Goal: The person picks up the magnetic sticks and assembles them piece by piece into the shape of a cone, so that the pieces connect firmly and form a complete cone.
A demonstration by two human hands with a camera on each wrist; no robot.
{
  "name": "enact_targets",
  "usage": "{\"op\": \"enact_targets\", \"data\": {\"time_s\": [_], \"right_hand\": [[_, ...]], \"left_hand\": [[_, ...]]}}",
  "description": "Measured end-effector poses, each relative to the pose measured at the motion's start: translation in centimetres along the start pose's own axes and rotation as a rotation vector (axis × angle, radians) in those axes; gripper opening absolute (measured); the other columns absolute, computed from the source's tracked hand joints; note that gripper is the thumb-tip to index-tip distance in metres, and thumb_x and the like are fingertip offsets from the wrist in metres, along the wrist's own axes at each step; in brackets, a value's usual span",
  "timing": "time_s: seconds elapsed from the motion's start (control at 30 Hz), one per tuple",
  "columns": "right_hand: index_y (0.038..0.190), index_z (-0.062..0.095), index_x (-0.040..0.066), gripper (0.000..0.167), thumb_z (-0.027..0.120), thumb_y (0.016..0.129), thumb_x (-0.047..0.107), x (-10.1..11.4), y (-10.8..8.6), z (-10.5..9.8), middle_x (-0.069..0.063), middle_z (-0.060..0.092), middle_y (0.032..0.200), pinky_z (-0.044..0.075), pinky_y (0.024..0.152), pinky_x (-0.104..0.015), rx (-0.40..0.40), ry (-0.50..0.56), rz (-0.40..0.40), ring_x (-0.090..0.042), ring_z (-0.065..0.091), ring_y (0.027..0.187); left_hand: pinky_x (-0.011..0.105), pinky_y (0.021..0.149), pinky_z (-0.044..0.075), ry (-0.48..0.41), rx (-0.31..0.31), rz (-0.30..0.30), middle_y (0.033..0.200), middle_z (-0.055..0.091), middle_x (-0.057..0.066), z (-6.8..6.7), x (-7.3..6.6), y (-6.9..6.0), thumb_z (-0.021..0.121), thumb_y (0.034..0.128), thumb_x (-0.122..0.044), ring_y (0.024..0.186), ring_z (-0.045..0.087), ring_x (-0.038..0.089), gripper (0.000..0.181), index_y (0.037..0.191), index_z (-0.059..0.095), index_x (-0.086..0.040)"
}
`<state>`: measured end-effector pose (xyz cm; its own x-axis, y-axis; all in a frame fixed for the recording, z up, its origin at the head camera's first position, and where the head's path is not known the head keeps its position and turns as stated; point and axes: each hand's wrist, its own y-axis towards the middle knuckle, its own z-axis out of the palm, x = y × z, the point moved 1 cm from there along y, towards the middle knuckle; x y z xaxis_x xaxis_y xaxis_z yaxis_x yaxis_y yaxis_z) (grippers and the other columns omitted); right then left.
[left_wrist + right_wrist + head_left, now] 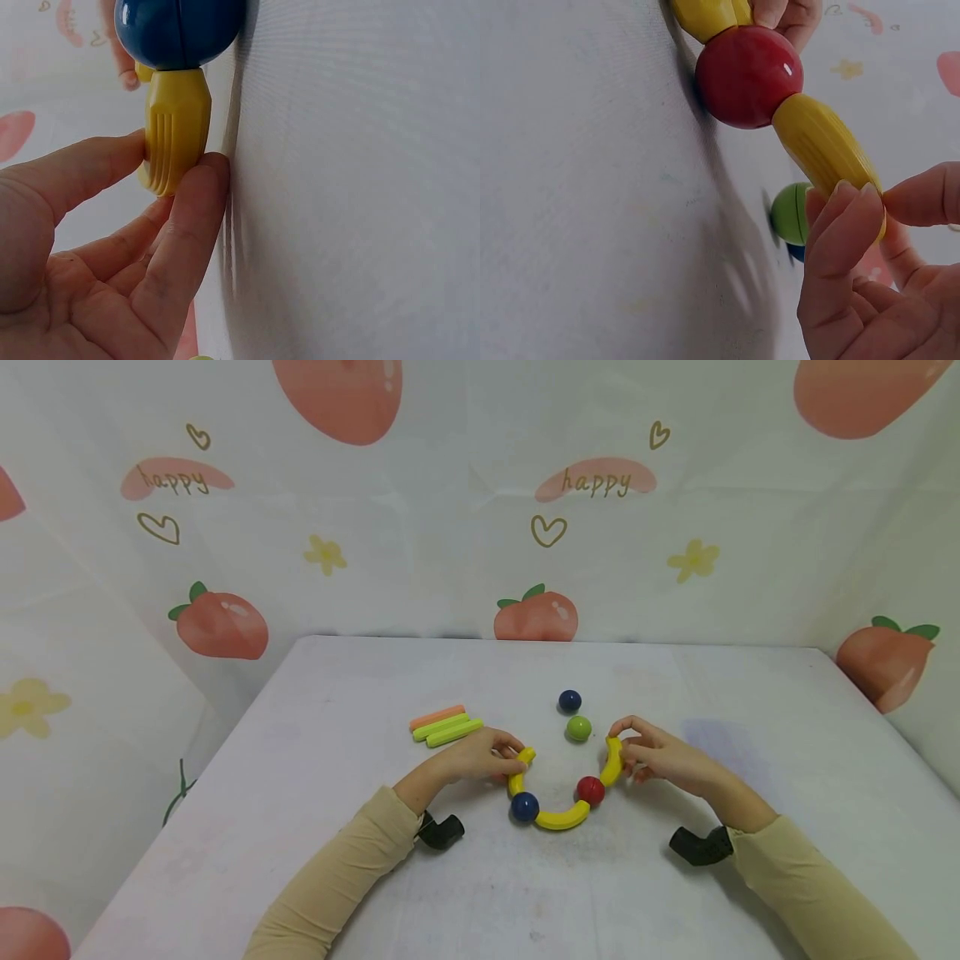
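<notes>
A U-shaped chain lies on the table: a yellow curved piece [178, 112] on the left, a blue ball [524, 807], a yellow curved piece [562, 818] at the bottom, a red ball [590, 791] and another yellow curved piece [825, 146] on the right. The left hand [480, 755] pinches the left yellow piece between thumb and fingers below the blue ball in the left wrist view. With thumb and fingertips, the right hand [667, 760] pinches the right yellow piece near its free end.
Behind the chain lie a green ball [578, 728] and a dark blue ball [570, 701]. An orange stick [437, 717] and two yellow-green sticks [454, 732] lie beyond the left hand. Black wrist devices [701, 846] sit below both forearms. A printed curtain hangs behind the table.
</notes>
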<state>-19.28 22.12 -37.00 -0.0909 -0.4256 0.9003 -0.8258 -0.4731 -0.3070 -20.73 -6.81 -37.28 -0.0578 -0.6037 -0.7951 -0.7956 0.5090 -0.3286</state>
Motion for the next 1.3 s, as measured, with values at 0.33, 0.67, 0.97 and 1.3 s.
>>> {"op": "enact_targets", "data": {"time_s": [0.33, 0.67, 0.97, 1.3], "right_hand": [[0.119, 0.03, 0.002, 0.049, 0.063, 0.089, 0.022, -0.1, 0.1, 0.4, -0.005, 0.054, 0.085, 0.052, 0.067, -0.027, -0.019, -0.039, 0.01, -0.018, 0.058, 0.073], [0.121, 0.026, -0.001, 0.056, 0.065, 0.087, 0.019, -0.2, 0.3, 0.6, -0.005, 0.057, 0.092, 0.052, 0.068, -0.026, -0.032, -0.048, 0.006, -0.015, 0.06, 0.073], [0.127, 0.031, 0.001, 0.053, 0.063, 0.089, 0.02, -0.1, 0.6, 0.8, -0.009, 0.056, 0.095, 0.053, 0.07, -0.028, 0.035, -0.124, -0.068, -0.017, 0.061, 0.075], [0.131, 0.034, 0.006, 0.055, 0.063, 0.088, 0.022, 0.5, 0.7, 2.1, -0.017, 0.056, 0.102, 0.054, 0.071, -0.029, 0.018, -0.155, -0.035, -0.02, 0.061, 0.079]], "left_hand": [[0.019, 0.064, 0.049, 0.012, 0.002, 0.01, 0.101, 0.065, 0.007, 0.0, 0.1, 0.1, 0.065, 0.0867, -0.023, 0.072, 0.057, 0.008, 0.041, 0.122, 0.058, -0.004], [0.019, 0.063, 0.048, 0.011, 0.048, 0.024, 0.094, 0.062, 0.006, 0.2, 0.2, 0.2, 0.064, 0.0879, -0.023, 0.067, 0.057, 0.01, 0.036, 0.121, 0.058, -0.01], [0.021, 0.063, 0.049, 0.001, 0.087, 0.051, 0.091, 0.062, 0.006, 0.4, 0.2, 0.2, 0.062, 0.0885, -0.022, 0.068, 0.057, 0.011, 0.034, 0.121, 0.057, -0.013], [0.021, 0.061, 0.048, 0.004, 0.104, 0.076, 0.087, 0.055, 0.004, 0.5, 0.1, 0.1, 0.061, 0.0883, -0.02, 0.067, 0.054, 0.011, 0.034, 0.122, 0.057, -0.015]]}}
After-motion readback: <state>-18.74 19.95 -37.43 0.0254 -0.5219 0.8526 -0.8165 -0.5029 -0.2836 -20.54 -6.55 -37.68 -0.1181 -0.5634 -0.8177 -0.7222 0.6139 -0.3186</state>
